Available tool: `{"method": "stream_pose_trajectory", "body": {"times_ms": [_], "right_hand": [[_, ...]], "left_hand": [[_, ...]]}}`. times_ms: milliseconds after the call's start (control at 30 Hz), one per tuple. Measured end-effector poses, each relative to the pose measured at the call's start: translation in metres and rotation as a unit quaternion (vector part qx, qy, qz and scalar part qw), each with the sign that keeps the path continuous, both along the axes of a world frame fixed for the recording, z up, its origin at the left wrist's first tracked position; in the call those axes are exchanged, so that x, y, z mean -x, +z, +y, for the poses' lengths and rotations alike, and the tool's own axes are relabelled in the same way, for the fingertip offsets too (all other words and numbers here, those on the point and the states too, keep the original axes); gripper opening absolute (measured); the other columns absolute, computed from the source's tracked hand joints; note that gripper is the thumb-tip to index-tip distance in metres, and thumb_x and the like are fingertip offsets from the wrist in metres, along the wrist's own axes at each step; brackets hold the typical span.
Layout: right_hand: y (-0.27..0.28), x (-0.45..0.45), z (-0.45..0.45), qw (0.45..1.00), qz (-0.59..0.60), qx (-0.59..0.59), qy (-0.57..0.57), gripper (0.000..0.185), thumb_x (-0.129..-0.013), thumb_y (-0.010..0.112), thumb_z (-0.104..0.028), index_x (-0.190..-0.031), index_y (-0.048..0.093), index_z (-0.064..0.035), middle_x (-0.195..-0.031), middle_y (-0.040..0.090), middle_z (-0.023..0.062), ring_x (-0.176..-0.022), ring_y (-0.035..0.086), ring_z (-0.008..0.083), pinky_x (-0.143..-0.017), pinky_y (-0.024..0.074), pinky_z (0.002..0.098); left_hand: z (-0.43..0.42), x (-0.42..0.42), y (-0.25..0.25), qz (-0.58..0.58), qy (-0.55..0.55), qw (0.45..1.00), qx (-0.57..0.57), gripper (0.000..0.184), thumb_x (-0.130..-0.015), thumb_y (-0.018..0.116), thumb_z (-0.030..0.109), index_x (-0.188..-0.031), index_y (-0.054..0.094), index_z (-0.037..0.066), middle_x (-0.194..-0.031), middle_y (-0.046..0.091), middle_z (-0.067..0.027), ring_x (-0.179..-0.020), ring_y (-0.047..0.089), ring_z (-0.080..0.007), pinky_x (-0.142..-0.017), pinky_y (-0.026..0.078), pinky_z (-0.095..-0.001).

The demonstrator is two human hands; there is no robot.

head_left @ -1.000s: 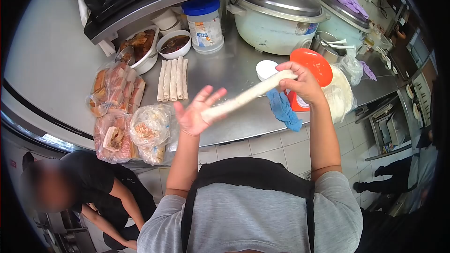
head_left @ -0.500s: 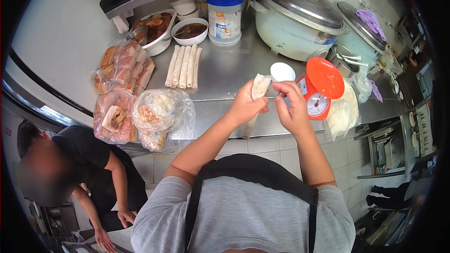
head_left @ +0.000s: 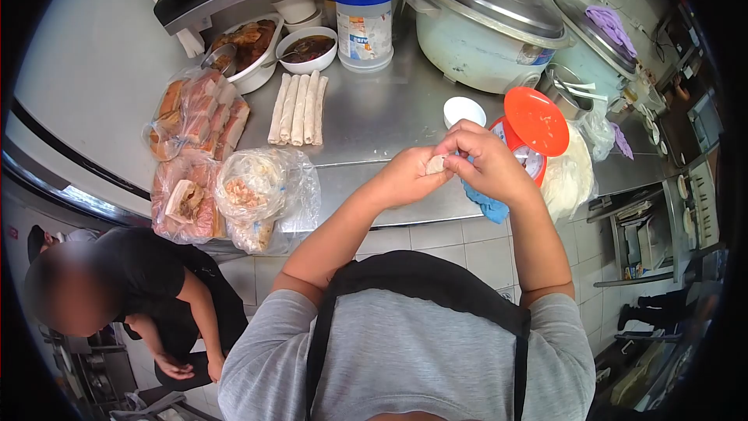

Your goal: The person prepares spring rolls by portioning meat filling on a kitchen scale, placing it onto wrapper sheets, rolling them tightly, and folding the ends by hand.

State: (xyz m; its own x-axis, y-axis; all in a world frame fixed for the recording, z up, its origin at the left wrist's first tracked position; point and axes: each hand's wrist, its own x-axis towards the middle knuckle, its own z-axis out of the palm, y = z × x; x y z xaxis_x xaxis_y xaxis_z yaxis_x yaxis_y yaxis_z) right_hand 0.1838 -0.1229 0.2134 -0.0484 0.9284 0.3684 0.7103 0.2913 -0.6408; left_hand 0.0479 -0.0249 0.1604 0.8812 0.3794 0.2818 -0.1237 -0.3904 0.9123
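Observation:
My left hand (head_left: pixel 409 178) is wrapped round a pale dough roll (head_left: pixel 435 164), of which only one end shows between my hands. My right hand (head_left: pixel 487 160) touches that end with bent, pinched fingers. Behind my hands stands a small white bowl (head_left: pixel 464 111). A red scale (head_left: pixel 532 164) with a tilted red pan (head_left: pixel 537 121) is just right of my right hand, and a blue cloth (head_left: pixel 488 206) lies below it. Several similar rolls (head_left: pixel 298 109) lie side by side on the steel counter (head_left: pixel 374 121) to the left.
Bagged meat (head_left: pixel 192 117) and a bagged filling (head_left: pixel 251 187) lie at the left. A bowl of dark sauce (head_left: pixel 308 50), a blue-lidded tub (head_left: pixel 364 27) and a large lidded pot (head_left: pixel 491 31) stand behind. White dough (head_left: pixel 567 179) is at the right. A person (head_left: pixel 164 288) bends at lower left.
The roll was stretched between both hands, then upright in my left hand; now only its end shows. My right fingers have closed in on that end. The person at lower left has shifted their arms.

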Motion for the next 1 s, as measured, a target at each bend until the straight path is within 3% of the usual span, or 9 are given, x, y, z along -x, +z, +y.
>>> {"method": "stream_pose_trajectory", "body": {"times_ms": [133,233,300,400,500,600,833,933,1000], "right_hand": [[-0.015,0.011,-0.001,0.994,0.011,-0.099,-0.050,0.013,-0.074,0.060,0.000,-0.087,0.060,-0.0027,-0.082,0.057,0.0093,-0.072,0.057,0.0224,-0.063,0.0461,0.0306],[-0.020,0.024,-0.001,0.986,0.063,-0.134,-0.071,0.009,-0.075,0.059,0.001,-0.084,0.058,-0.0013,-0.081,0.058,0.0081,-0.071,0.058,0.0198,-0.063,0.0464,0.0286],[-0.032,0.027,0.003,0.982,0.088,-0.129,-0.106,0.008,-0.077,0.057,0.003,-0.084,0.057,-0.0006,-0.082,0.057,0.0071,-0.073,0.057,0.0159,-0.064,0.0463,0.0268],[-0.052,0.030,0.014,0.909,0.401,-0.049,-0.109,0.008,-0.078,0.056,0.003,-0.085,0.058,-0.0004,-0.081,0.057,0.0069,-0.073,0.057,0.0152,-0.064,0.0467,0.0265],[-0.058,0.033,0.015,0.915,0.379,-0.071,-0.117,0.011,-0.076,0.059,0.000,-0.087,0.059,-0.0016,-0.077,0.059,0.0095,-0.069,0.059,0.0212,-0.061,0.0463,0.0271],[-0.041,0.030,0.007,0.976,0.073,-0.169,-0.119,0.009,-0.076,0.060,0.000,-0.085,0.059,-0.0013,-0.078,0.059,0.0103,-0.069,0.059,0.0220,-0.060,0.0459,0.0282],[-0.027,0.021,0.003,0.992,0.035,-0.085,-0.081,0.008,-0.075,0.060,0.000,-0.083,0.060,-0.0022,-0.076,0.056,0.0107,-0.067,0.057,0.0253,-0.059,0.0454,0.0314],[-0.027,0.027,0.001,0.991,0.061,-0.062,-0.099,0.009,-0.075,0.059,0.000,-0.084,0.060,-0.0037,-0.076,0.055,0.0106,-0.067,0.056,0.0265,-0.058,0.0448,0.0320],[-0.030,0.027,0.001,0.991,0.023,-0.104,-0.084,0.013,-0.074,0.057,0.001,-0.085,0.061,-0.0051,-0.079,0.055,0.0101,-0.070,0.056,0.0267,-0.059,0.0444,0.0329]], "left_hand": [[0.001,0.001,-0.007,0.004,0.120,0.981,-0.155,0.014,-0.077,0.059,0.013,-0.086,0.055,0.003,-0.072,0.059,-0.0085,-0.065,0.057,-0.0245,-0.059,0.045,-0.0325],[-0.004,0.000,-0.009,-0.063,0.229,0.948,-0.213,0.014,-0.072,0.060,0.009,-0.085,0.056,0.004,-0.077,0.059,-0.0128,-0.068,0.056,-0.0324,-0.060,0.046,-0.0365],[-0.005,-0.002,-0.011,-0.068,0.261,0.929,-0.253,0.014,-0.072,0.059,0.008,-0.085,0.056,0.005,-0.078,0.059,-0.0123,-0.070,0.057,-0.0326,-0.060,0.046,-0.0382],[-0.004,-0.001,-0.009,-0.083,0.274,0.914,-0.287,0.014,-0.072,0.059,0.006,-0.085,0.057,0.005,-0.079,0.059,-0.0118,-0.072,0.058,-0.0320,-0.061,0.046,-0.0387],[-0.003,0.000,-0.010,-0.094,0.262,0.921,-0.273,0.014,-0.072,0.060,0.006,-0.085,0.057,0.004,-0.079,0.059,-0.0121,-0.072,0.058,-0.0315,-0.062,0.046,-0.0381],[0.000,0.001,-0.014,-0.103,0.233,0.943,-0.213,0.015,-0.071,0.061,0.006,-0.085,0.057,0.003,-0.078,0.058,-0.0128,-0.073,0.057,-0.0318,-0.063,0.046,-0.0377],[-0.002,0.008,-0.010,-0.035,0.155,0.971,-0.179,0.018,-0.071,0.061,0.009,-0.087,0.057,0.002,-0.079,0.059,-0.0141,-0.071,0.056,-0.0324,-0.061,0.044,-0.0362],[0.002,0.008,-0.015,-0.013,0.147,0.967,-0.206,0.017,-0.073,0.063,0.012,-0.086,0.057,0.002,-0.077,0.059,-0.0128,-0.067,0.056,-0.0275,-0.060,0.044,-0.0336],[-0.001,0.011,-0.011,-0.030,0.130,0.984,-0.117,0.016,-0.075,0.063,0.014,-0.085,0.057,0.002,-0.074,0.058,-0.0110,-0.065,0.055,-0.0228,-0.059,0.043,-0.0318]]}}
